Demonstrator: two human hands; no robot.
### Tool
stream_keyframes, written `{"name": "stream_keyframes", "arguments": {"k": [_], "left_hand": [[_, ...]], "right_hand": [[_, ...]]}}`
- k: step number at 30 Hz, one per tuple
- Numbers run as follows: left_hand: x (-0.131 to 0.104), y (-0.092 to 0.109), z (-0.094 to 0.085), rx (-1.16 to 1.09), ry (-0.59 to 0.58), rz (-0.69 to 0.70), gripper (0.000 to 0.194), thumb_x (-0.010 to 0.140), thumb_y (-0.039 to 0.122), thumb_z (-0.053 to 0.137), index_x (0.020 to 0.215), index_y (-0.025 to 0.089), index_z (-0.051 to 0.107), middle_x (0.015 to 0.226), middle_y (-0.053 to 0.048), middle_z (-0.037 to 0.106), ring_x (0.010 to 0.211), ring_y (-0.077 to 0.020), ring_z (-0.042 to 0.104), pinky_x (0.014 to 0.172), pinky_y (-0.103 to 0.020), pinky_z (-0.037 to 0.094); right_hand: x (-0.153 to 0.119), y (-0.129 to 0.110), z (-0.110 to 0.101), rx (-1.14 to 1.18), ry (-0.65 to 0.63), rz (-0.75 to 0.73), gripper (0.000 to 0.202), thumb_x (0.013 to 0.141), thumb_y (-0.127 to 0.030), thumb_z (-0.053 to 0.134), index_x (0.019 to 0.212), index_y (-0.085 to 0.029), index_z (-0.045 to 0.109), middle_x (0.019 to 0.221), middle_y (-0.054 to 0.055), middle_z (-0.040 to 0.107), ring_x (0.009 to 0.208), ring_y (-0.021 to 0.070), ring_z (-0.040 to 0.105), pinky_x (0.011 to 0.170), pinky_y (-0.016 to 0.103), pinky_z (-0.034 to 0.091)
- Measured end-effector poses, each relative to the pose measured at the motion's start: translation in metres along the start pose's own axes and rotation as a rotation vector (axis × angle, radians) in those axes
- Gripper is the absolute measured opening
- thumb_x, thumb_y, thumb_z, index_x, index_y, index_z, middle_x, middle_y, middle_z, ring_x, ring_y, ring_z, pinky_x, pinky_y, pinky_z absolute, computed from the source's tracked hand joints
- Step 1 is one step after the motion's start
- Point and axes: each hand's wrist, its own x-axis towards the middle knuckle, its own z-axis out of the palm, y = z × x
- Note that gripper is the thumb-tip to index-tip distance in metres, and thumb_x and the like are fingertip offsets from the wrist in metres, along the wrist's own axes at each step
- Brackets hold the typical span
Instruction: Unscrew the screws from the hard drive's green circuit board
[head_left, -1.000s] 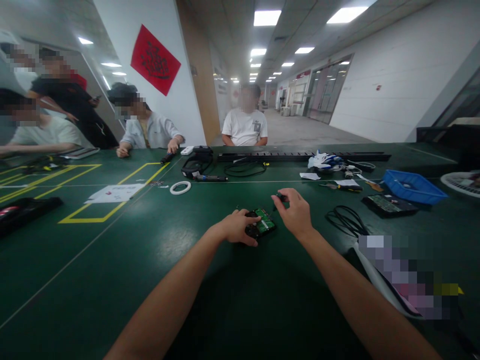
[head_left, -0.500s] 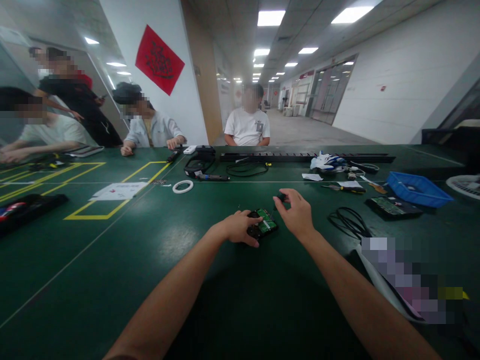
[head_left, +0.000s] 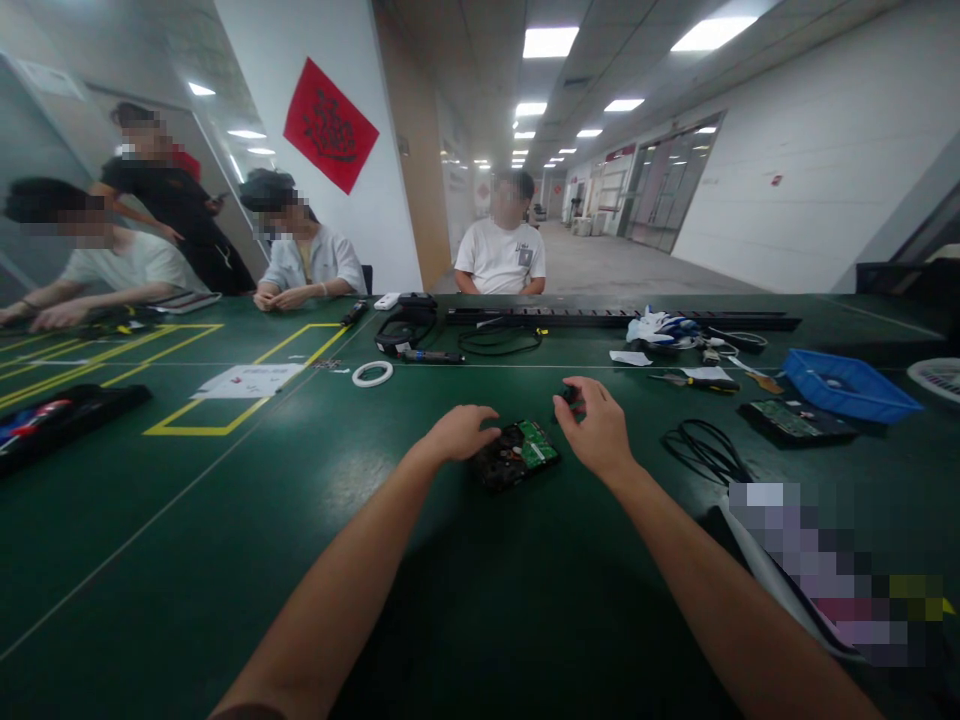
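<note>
A hard drive [head_left: 517, 455] lies on the green table in front of me, its green circuit board facing up and its dark metal body to the left. My left hand [head_left: 465, 432] hovers at the drive's upper left edge, thumb and fingers apart, with nothing in it. Just right of the drive, my right hand [head_left: 596, 425] pinches a small black screwdriver [head_left: 570, 394] between thumb and fingers. Most of that tool is hidden by the fingers, and its tip cannot be made out.
To the right are a coiled black cable [head_left: 705, 450], another drive [head_left: 795, 422], a blue tray [head_left: 851, 385] and a yellow-black screwdriver [head_left: 712, 384]. A white ring [head_left: 373, 374] and a black pen-like tool [head_left: 431, 356] lie beyond my left hand. People sit across the table.
My left hand has lifted off the drive and moved left, baring more of its dark body. My right hand stays close by with the small screwdriver. A person across has drawn their hands together.
</note>
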Motion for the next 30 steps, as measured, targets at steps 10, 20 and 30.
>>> {"name": "stream_keyframes", "arguments": {"k": [10, 20, 30], "left_hand": [[0.031, -0.038, 0.027, 0.014, 0.154, -0.28, 0.031, 0.086, 0.035, 0.068, 0.114, 0.023, 0.071, 0.104, -0.006, 0.074, 0.098, -0.0215, 0.067, 0.085, -0.027, 0.049], [0.049, -0.036, 0.038, 0.018, 0.181, -0.347, 0.015, 0.088, 0.032, 0.063, 0.093, 0.023, 0.074, 0.1, -0.006, 0.074, 0.094, -0.0201, 0.066, 0.082, -0.026, 0.048], [0.035, -0.037, 0.039, -0.025, 0.21, -0.349, 0.016, 0.091, 0.032, 0.06, 0.092, 0.02, 0.071, 0.102, -0.01, 0.072, 0.096, -0.022, 0.065, 0.082, -0.029, 0.046]], "right_hand": [[0.001, -0.003, -0.003, -0.019, -0.021, 0.016, 0.029, 0.091, -0.041, 0.058, 0.112, -0.022, 0.064, 0.105, 0.01, 0.062, 0.083, 0.0217, 0.062, 0.076, 0.037, 0.054], [0.002, 0.0, -0.003, 0.012, -0.032, 0.05, 0.031, 0.093, -0.036, 0.054, 0.117, -0.02, 0.063, 0.112, 0.012, 0.063, 0.084, 0.0215, 0.064, 0.075, 0.037, 0.057], [0.002, 0.001, -0.002, 0.094, -0.048, 0.071, 0.037, 0.089, -0.039, 0.058, 0.121, -0.022, 0.064, 0.111, 0.01, 0.068, 0.087, 0.0219, 0.065, 0.076, 0.038, 0.056]]}}
